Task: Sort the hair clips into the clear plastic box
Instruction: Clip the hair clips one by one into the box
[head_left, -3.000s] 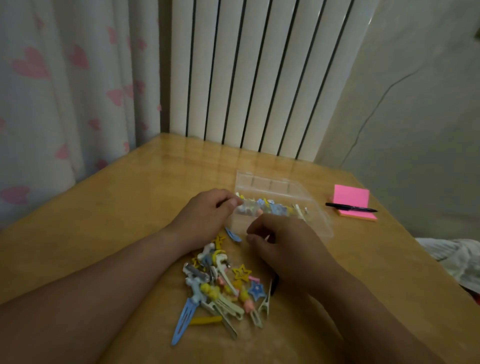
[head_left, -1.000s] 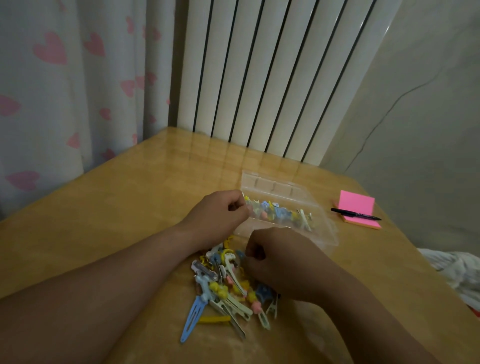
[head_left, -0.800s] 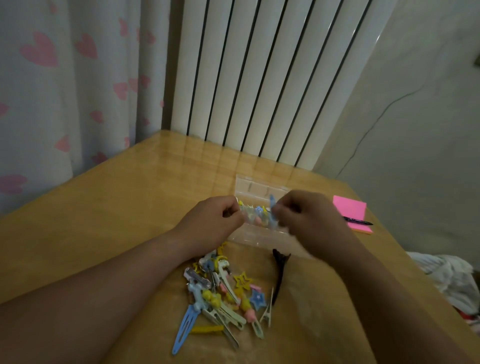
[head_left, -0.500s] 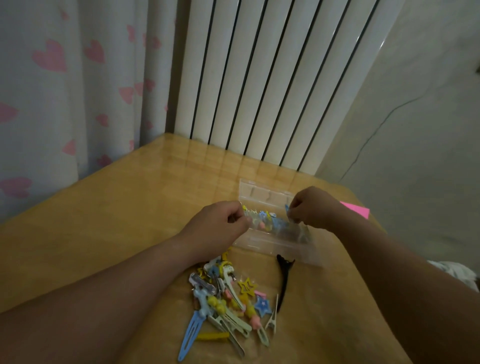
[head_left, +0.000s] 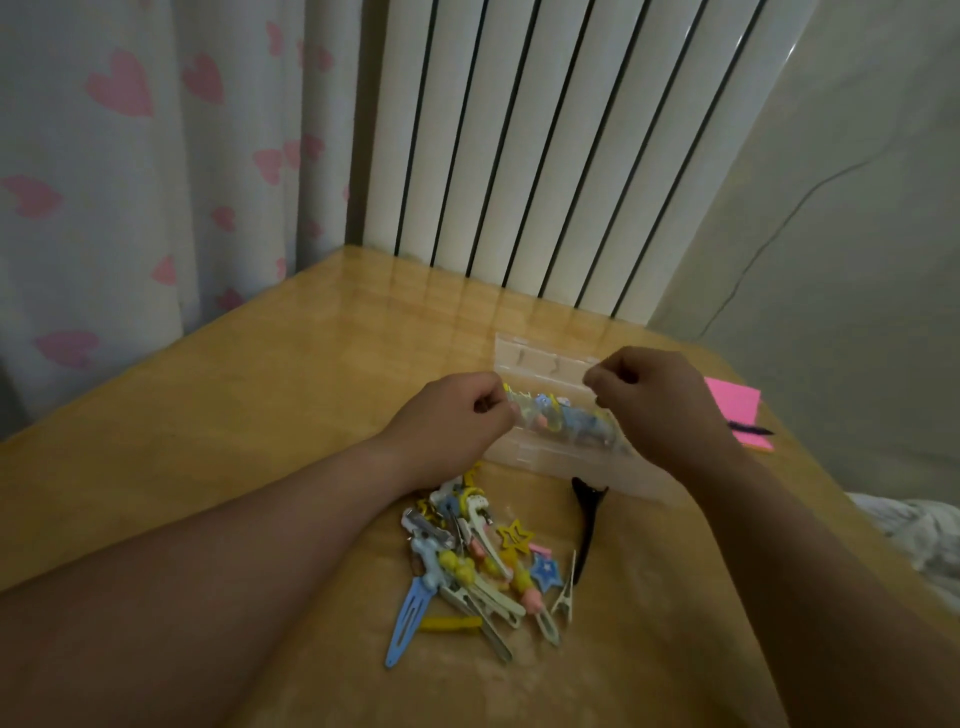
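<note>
Where the surface (head_left: 249, 410) lies nearest, at about six o'clock, a loose heap of hair clips (head_left: 470, 564) sits between the two forearms, with yellow, blue, pink and pale ones tangled together. A long blue clip (head_left: 407, 626) juts from the heap toward seven o'clock. A black clip (head_left: 587, 525) lies just beside the heap at three o'clock, its far end at the near wall of the clear box (head_left: 550, 454). That box stands at twelve o'clock of the heap, with a row of clips (head_left: 566, 418) inside it. The left hand (head_left: 452, 421) grips the box's nine o'clock end, fingers curled and thumb against the plastic. The right hand (head_left: 654, 410) hovers over the three o'clock end with fingers curled and tips pinched together; whether they hold a clip cannot be told. Farther out at three o'clock, a pink pad (head_left: 735, 408) carries a black pen (head_left: 750, 429). A white radiator (head_left: 545, 156) and a heart-printed curtain (head_left: 130, 182) stand behind.
</note>
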